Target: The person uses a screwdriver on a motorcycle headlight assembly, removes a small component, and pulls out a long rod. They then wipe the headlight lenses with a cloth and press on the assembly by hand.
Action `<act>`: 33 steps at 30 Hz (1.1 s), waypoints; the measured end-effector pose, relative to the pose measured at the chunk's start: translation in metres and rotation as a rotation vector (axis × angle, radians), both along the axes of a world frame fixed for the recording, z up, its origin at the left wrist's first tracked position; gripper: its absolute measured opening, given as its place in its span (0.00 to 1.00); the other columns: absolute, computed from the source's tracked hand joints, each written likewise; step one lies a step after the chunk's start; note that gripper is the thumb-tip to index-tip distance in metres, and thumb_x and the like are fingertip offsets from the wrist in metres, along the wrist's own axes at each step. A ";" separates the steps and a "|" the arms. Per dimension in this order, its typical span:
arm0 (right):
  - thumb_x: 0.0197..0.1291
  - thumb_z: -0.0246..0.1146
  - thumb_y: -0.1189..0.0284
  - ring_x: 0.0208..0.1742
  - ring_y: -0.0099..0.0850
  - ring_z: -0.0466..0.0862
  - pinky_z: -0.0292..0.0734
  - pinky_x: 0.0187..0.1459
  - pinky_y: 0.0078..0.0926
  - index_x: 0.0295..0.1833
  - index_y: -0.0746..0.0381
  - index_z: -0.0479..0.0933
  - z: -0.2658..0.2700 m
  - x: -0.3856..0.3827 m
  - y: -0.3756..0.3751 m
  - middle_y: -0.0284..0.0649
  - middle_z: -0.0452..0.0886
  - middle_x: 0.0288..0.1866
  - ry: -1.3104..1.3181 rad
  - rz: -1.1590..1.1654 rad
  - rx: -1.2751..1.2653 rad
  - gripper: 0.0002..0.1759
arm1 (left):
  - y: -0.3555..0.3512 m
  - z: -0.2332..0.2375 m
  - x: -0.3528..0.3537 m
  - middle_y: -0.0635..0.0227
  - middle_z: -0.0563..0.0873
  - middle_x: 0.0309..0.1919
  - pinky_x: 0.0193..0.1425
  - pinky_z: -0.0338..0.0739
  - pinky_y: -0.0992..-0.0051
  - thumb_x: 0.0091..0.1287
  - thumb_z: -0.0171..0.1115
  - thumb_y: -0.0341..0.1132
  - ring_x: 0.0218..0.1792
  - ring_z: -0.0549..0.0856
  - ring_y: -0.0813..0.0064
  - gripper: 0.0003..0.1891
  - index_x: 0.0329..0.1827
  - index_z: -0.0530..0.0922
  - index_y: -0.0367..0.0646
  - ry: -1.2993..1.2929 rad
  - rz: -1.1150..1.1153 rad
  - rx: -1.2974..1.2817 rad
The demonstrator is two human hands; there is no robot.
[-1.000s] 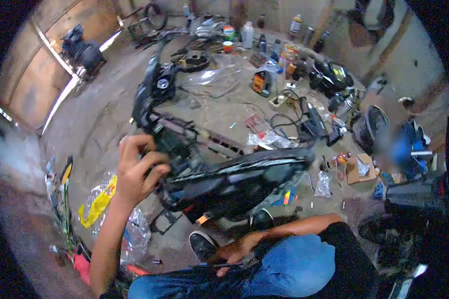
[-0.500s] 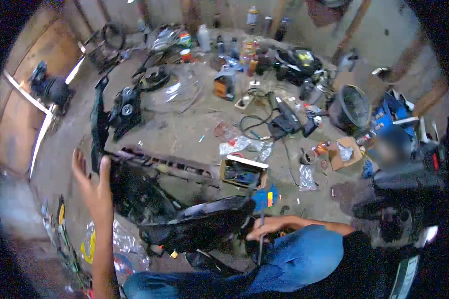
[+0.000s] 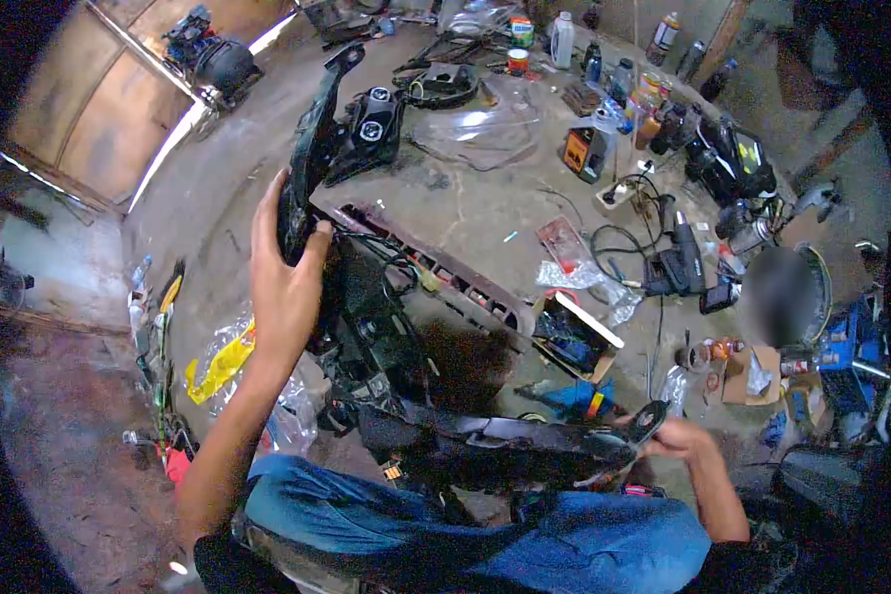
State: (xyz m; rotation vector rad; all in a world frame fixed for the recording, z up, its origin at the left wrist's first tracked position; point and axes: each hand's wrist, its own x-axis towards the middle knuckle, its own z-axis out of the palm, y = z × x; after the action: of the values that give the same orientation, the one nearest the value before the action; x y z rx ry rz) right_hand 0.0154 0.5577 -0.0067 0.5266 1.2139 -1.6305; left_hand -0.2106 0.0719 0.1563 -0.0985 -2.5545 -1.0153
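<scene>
Currently the left hand [image 3: 285, 289] is clasping the front fairing [image 3: 312, 148] rising above its fingers; the right hand [image 3: 683, 441] is pinching the long panel [image 3: 505, 450] stretching leftward.

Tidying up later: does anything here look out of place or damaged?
The scooter is stripped, wires loose; left hand holds its front panel, right hand a side panel. Bottles and plastic bags litter the floor.

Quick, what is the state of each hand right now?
Left hand: closed, gripping the edge of the black front fairing.
Right hand: closed, holding the end of the long black panel.
</scene>
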 end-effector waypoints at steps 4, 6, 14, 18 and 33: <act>0.73 0.62 0.67 0.48 0.31 0.87 0.84 0.51 0.32 0.71 0.71 0.77 0.066 -0.032 0.049 0.43 0.90 0.51 0.082 0.168 0.071 0.27 | -0.002 0.001 0.001 0.57 0.79 0.69 0.76 0.69 0.66 0.72 0.68 0.33 0.68 0.78 0.64 0.35 0.82 0.66 0.42 0.008 -0.027 0.001; 0.70 0.67 0.69 0.47 0.26 0.86 0.84 0.47 0.30 0.67 0.68 0.81 0.100 -0.035 0.063 0.41 0.91 0.49 0.243 0.081 0.285 0.24 | 0.004 0.004 0.002 0.51 0.76 0.74 0.80 0.65 0.63 0.68 0.66 0.28 0.75 0.74 0.57 0.35 0.80 0.68 0.38 0.002 -0.033 0.080; 0.67 0.70 0.61 0.39 0.32 0.84 0.77 0.44 0.31 0.52 0.67 0.88 0.151 -0.122 0.030 0.41 0.86 0.35 1.078 0.246 0.776 0.20 | -0.009 0.025 0.007 0.53 0.71 0.79 0.83 0.59 0.65 0.69 0.74 0.48 0.79 0.70 0.62 0.46 0.86 0.61 0.43 -0.150 -0.109 0.038; 0.68 0.69 0.60 0.38 0.32 0.82 0.76 0.43 0.33 0.51 0.67 0.88 0.166 -0.187 -0.016 0.41 0.86 0.36 1.133 0.459 0.682 0.20 | -0.016 0.030 0.000 0.51 0.62 0.84 0.87 0.51 0.61 0.67 0.74 0.52 0.86 0.58 0.59 0.48 0.86 0.61 0.44 -0.065 -0.215 0.057; 0.65 0.70 0.52 0.34 0.29 0.70 0.62 0.37 0.33 0.49 0.72 0.87 0.178 -0.254 -0.083 0.37 0.74 0.28 1.130 0.603 0.493 0.28 | -0.032 -0.005 -0.048 0.50 0.72 0.77 0.83 0.60 0.59 0.69 0.71 0.53 0.79 0.69 0.53 0.41 0.81 0.69 0.43 0.220 -0.434 0.195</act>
State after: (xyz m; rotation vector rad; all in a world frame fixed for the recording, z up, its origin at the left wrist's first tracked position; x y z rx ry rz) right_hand -0.2390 0.4747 0.1712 -0.5665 2.3312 -1.0343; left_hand -0.2583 0.0399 0.1516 -0.6940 -2.2671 -1.3204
